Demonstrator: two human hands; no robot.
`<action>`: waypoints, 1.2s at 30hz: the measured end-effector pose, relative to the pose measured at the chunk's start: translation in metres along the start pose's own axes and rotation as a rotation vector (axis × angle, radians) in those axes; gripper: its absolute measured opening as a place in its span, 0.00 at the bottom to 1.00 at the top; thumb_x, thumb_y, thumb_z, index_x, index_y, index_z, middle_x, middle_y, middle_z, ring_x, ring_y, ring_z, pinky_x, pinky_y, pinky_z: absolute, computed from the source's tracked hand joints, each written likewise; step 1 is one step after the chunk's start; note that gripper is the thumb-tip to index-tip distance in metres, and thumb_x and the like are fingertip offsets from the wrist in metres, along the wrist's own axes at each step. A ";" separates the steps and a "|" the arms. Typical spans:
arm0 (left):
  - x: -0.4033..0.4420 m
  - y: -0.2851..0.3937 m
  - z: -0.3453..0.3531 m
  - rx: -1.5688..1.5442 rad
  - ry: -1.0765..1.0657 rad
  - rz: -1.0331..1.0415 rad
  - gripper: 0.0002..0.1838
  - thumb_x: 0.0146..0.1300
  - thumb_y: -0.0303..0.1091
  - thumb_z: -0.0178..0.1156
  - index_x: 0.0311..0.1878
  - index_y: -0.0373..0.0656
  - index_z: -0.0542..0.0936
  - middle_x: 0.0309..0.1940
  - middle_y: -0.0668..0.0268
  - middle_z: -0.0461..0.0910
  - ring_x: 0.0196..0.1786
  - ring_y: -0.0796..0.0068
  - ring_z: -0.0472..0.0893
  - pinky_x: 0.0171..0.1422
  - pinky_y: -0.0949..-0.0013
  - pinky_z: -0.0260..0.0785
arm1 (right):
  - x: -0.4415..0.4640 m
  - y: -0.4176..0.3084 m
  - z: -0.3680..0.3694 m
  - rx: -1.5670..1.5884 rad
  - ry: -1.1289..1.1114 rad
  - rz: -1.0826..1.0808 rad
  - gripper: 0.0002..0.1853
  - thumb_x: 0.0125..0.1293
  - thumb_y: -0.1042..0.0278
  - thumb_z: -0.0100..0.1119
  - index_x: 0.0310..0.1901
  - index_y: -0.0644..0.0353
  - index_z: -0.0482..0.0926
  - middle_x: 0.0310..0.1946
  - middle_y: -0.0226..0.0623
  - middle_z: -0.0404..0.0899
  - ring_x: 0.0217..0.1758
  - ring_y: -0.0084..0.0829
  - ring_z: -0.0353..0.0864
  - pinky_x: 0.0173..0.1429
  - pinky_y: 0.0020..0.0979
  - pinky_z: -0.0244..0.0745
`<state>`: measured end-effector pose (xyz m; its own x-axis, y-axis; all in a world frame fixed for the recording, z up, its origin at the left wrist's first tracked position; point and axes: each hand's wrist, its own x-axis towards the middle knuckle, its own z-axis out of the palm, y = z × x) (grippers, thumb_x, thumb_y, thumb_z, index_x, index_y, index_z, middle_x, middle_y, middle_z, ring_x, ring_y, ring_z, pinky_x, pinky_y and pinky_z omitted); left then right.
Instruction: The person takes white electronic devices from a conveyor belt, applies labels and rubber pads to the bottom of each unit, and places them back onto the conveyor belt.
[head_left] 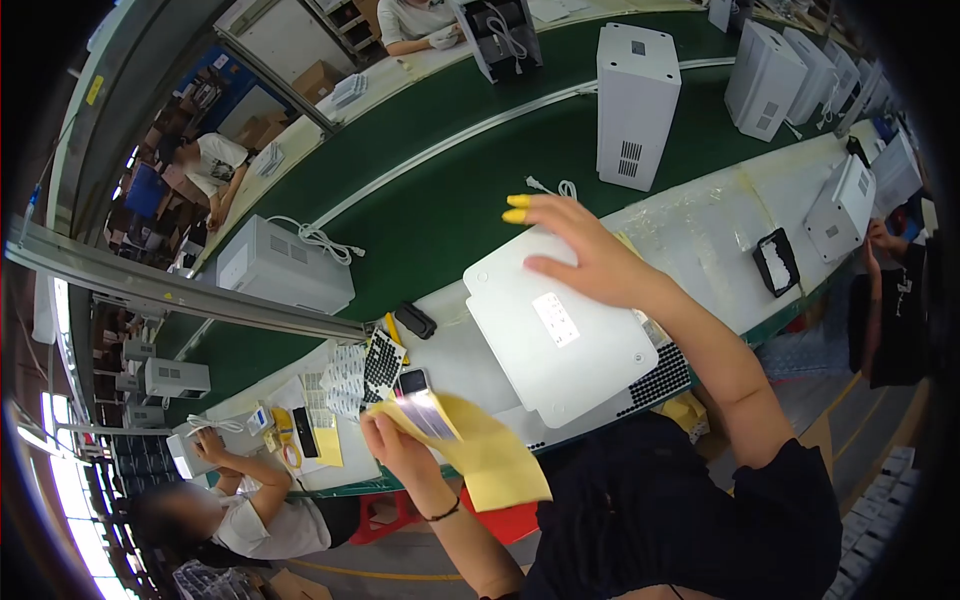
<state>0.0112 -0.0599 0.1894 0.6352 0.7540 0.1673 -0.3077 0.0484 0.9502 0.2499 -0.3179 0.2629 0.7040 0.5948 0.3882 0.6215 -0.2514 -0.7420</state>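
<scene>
Your left hand (402, 450), down around 7 o'clock in your view, has its thumb and fingers pinched on the edge of a yellow paper sheet (492, 458). The sheet is thin, bowed into a soft curve, with a shiny silvery strip near your fingers. There's a dark beaded-looking bracelet (441, 510) on that wrist.

Your right hand (597, 255) is spread, fingers apart, with the thumb lying on the white casing (570, 375) and the fingers reaching past its upper edge. Two of those fingertips wear bright yellow finger cots (516, 208). The casing sits just off centre towards 4 o'clock, tilted in view: smooth, matte, squarish, with rounded corners, little round fittings near them, and a printed white label (557, 319).

Further out at 4 o'clock, partly under the casing, is a sheet of black round dots (662, 382) in tidy rows. Another dotted sheet (384, 362) is at 8 o'clock, near a rounded black case (415, 320). Out at 3 o'clock, a black tray (794, 277) holds something white on the milky, glossy benchtop (700, 225).

Past that runs the flat green belt (480, 165), with a tall, vented white box (635, 100) upright at 1 o'clock and a coiled white cable (325, 240) on another box around 10.
</scene>
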 end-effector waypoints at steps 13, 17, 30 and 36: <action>-0.038 -0.176 -0.010 0.044 0.438 -0.526 0.18 0.70 0.39 0.54 0.57 0.40 0.66 0.51 0.59 0.70 0.53 0.65 0.72 0.55 0.65 0.69 | -0.245 0.151 0.063 -0.302 0.051 0.400 0.06 0.59 0.75 0.59 0.39 0.62 0.81 0.36 0.40 0.80 0.43 0.39 0.78 0.51 0.35 0.73; -0.067 -0.194 -0.011 0.593 0.392 -0.180 0.26 0.68 0.30 0.55 0.65 0.32 0.60 0.63 0.51 0.58 0.64 0.58 0.63 0.64 0.56 0.62 | -0.280 0.163 0.078 -0.564 -0.247 0.108 0.10 0.55 0.70 0.58 0.40 0.57 0.82 0.39 0.32 0.78 0.51 0.34 0.73 0.57 0.34 0.69; -0.178 -0.166 -0.040 1.187 -0.696 0.143 0.14 0.59 0.22 0.53 0.49 0.35 0.75 0.37 0.54 0.78 0.45 0.54 0.77 0.51 0.55 0.69 | -0.287 0.189 0.104 -0.453 -0.283 0.156 0.14 0.55 0.77 0.53 0.45 0.66 0.77 0.47 0.48 0.76 0.53 0.46 0.74 0.62 0.42 0.68; -0.187 -0.186 -0.053 1.274 -0.908 0.228 0.18 0.55 0.23 0.54 0.51 0.37 0.76 0.39 0.59 0.77 0.45 0.59 0.77 0.51 0.59 0.70 | -0.276 0.179 0.095 -0.397 -0.372 0.204 0.15 0.59 0.78 0.50 0.48 0.65 0.77 0.52 0.50 0.75 0.55 0.48 0.74 0.63 0.42 0.68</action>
<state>-0.0876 -0.1754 -0.0320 0.9997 0.0181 -0.0176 0.0236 -0.9188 0.3941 0.1345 -0.4545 -0.0292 0.6997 0.7144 -0.0124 0.6176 -0.6135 -0.4921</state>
